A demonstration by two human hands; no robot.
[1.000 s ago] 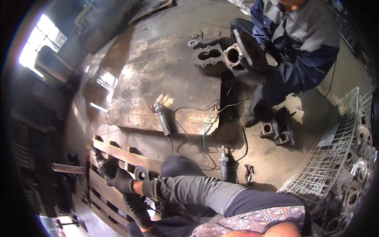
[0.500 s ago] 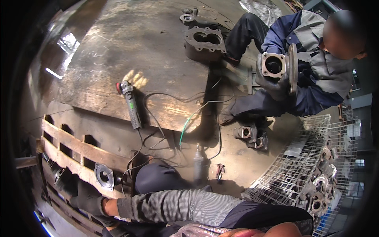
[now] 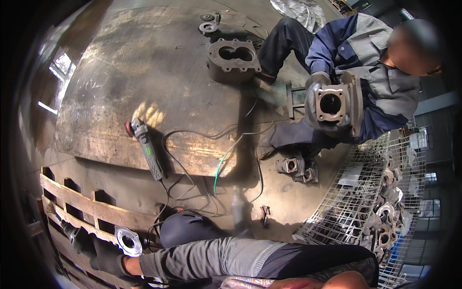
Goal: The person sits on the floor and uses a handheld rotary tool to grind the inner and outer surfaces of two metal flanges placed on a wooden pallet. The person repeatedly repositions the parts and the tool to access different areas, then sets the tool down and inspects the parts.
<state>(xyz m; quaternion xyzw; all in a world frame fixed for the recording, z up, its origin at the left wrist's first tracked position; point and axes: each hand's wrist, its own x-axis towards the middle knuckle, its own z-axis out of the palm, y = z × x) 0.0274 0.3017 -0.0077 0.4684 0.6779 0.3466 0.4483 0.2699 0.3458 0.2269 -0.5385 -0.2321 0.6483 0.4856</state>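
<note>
**Left hand at pallet, beside flange**

The gloved left hand [image 3: 103, 255] reaches across a wooden pallet [image 3: 82, 204] at 7 o'clock, with a round metal flange [image 3: 128, 241] just beside it. Whether the fingers are spread or pinching cannot be told — the glove is dark and in shadow. The right hand is out of view.

An angle grinder [image 3: 147, 149] lies on a steel plate [image 3: 144, 86] at 9 o'clock. At 2 o'clock a co-worker holds a cast housing [image 3: 334, 103] — both gloves on it.
</note>
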